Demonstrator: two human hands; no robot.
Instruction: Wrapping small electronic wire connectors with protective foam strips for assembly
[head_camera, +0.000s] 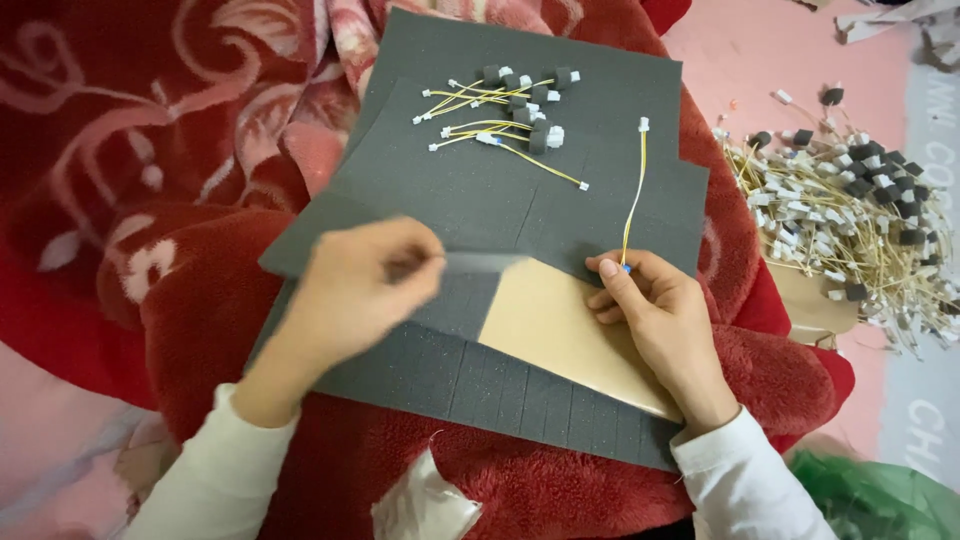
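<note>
Fingers (612, 272) pinch wire (634, 190) — left (365, 280) strip (480, 263).

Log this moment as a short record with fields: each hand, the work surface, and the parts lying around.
left hand: left hand pinches a grey foam strip; blurred
right hand: right hand holds one end of a yellow wire with a white connector
surface: grey foam sheet, scored into strips, with a tan backing patch showing
finished pieces: small cluster of wires with foam blocks at the sheet's far end
stock: large pile of wires to the right
underlay: red blanket
</note>
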